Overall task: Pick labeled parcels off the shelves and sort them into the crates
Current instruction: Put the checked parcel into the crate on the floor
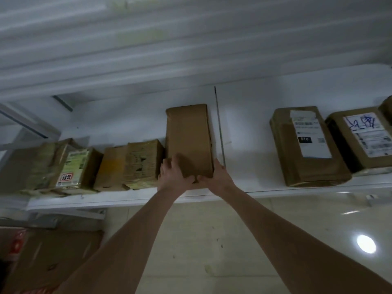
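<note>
Currently left hand [172,177] and right hand [218,177] clamp near end of the cardboard parcel [188,134], likely to slide it off the shelf [244,149].

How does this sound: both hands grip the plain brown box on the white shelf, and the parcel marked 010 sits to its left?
Nearly. In the head view the left hand and right hand do grip the plain brown box on the white shelf, but the parcel marked 010 sits to its right, not its left.
</note>
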